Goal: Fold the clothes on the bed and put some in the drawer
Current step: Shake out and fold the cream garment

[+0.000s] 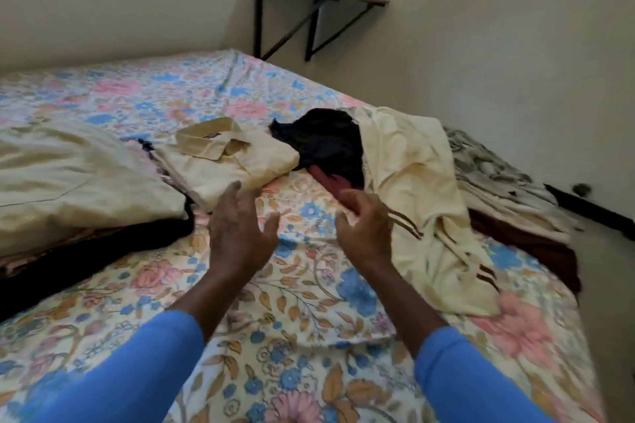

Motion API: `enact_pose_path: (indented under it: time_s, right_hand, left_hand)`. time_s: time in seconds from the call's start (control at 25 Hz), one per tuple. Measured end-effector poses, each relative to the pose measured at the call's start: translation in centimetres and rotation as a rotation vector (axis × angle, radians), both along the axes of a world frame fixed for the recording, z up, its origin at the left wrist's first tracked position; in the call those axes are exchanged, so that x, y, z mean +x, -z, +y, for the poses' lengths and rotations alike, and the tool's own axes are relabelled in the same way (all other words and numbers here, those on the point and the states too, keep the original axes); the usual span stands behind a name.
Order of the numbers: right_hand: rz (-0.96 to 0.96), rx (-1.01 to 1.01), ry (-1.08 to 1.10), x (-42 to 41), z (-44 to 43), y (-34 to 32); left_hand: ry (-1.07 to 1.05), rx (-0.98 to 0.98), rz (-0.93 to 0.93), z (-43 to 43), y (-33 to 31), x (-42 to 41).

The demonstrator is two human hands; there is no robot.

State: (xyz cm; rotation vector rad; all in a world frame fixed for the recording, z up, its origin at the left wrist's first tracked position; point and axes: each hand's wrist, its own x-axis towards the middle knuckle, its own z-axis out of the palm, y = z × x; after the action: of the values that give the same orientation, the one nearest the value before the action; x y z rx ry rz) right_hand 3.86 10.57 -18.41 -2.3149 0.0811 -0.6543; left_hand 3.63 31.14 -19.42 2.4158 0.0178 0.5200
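On the floral bed sheet [295, 316], your left hand [240, 227] and right hand [364, 227] hover side by side, palms facing each other, fingers spread and lightly curved, holding nothing. The bare patch between them appears to serve as the folding area, with finished and unfinished clothes kept on either side. The folded cream shirt [223, 161] lies just beyond your left fingertips, probably set aside as done. Its collar end points away from you toward the far wall, and its long axis seems to run from you toward that wall, angled slightly left. The loose cream cloth with brown stripes [419, 189] lies just beside your right hand, so it is likely next. Its long axis runs from the black garment [326, 144], which it partly covers, down toward the near right edge of the bed. A larger cream garment [68, 175] rests on dark clothing at left. No drawer is in view.
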Motion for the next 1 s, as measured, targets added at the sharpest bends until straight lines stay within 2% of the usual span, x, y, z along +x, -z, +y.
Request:
enact_pose_path:
  time_s: [0.04,0.08,0.16,0.2,0.24,0.32,0.4,0.48,0.52,0.64,0.72,0.8,0.88,0.92,0.96,1.0]
  right_hand:
    - [0.035,-0.124,0.094,-1.6,-2.8,-0.1]
    - [0.168,-0.227,0.174,-3.5,-5.8,-0.6]
    - [0.565,-0.346,0.261,-7.3,-10.8,0.1]
    - [0.65,-0.419,0.238,-9.3,-12.2,1.0]
    - [0.616,-0.469,0.204,-10.9,-13.4,2.2]
    - [0.394,-0.451,0.173,-12.9,-14.6,2.8]
    - [0.297,-0.209,0.188,-13.5,-14.0,0.5]
    - [0.33,-0.021,0.097,-14.2,-12.5,-2.4]
    - [0.346,-0.008,0.03,-14.8,-11.4,-3.9]
    - [0.35,0.02,-0.18,-17.5,-8.7,-9.7]
    - [0.358,-0.08,-0.2,-19.0,-8.3,-14.8]
    - [0.355,-0.448,-0.066,-20.6,-8.7,-18.9]
    - [0.281,-0.748,0.223,-23.6,-9.3,-21.2]
    - [0.22,-0.76,0.381,-25.2,-9.7,-21.5]
    - [0.143,-0.679,0.532,-27.2,-10.0,-21.6]
    - [0.049,-0.479,0.65,-28.7,-10.2,-21.9]
  left_hand:
    - [0.114,0.032,0.029,-0.9,0.8,-0.8]
    - [0.207,0.053,0.072,-2.1,1.3,-1.7]
    - [0.319,0.151,0.126,-3.7,2.9,-3.1]
    - [0.33,0.264,0.119,-4.0,3.9,-3.6]
    - [0.332,0.358,0.112,-4.2,4.7,-3.7]
    - [0.332,0.439,0.13,-4.3,5.2,-4.0]
    - [0.337,0.438,0.211,-4.7,4.5,-4.5]
    - [0.385,0.37,0.319,-5.8,2.4,-6.2]
    - [0.442,0.332,0.307,-6.6,0.7,-7.5]
    - [0.7,0.293,-0.001,-9.3,-6.0,-10.7]
    - [0.809,0.28,0.005,-10.5,-11.2,-10.0]
    - [0.855,0.326,0.126,-10.6,-16.6,-9.0]
    - [0.867,0.365,0.145,-9.7,-20.7,-9.5]
    - [0.864,0.32,0.104,-8.9,-22.4,-10.3]
    - [0.864,0.255,0.037,-8.1,-24.2,-11.5]
    - [0.864,0.185,-0.036,-7.6,-25.7,-12.9]
